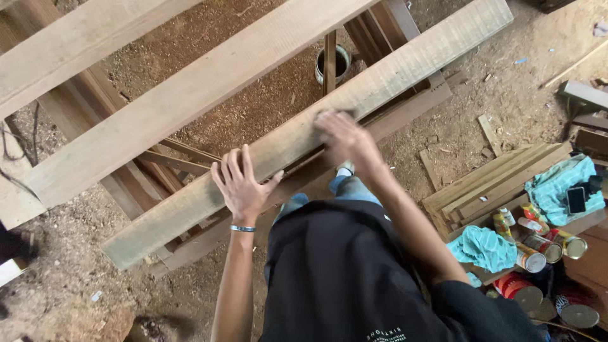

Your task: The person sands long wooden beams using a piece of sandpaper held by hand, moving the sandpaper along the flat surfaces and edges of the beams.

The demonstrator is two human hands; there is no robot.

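My left hand (242, 189) lies spread flat on the plank (304, 136), steadying it, while my blurred right hand (342, 136) rubs its face, grip unclear, so next I need firm, even strokes.

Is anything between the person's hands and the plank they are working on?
Nothing visible. The left hand lies flat on the nearest plank, and the blurred right hand presses on its top face.

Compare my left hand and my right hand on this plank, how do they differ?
The left hand lies flat with fingers spread, sharp in the picture; the right hand is blurred, fingers bunched over something small and dark, too smeared to name. The left hand sits lower along the plank than the right hand, and has a wristband. Both rest on the same plank.
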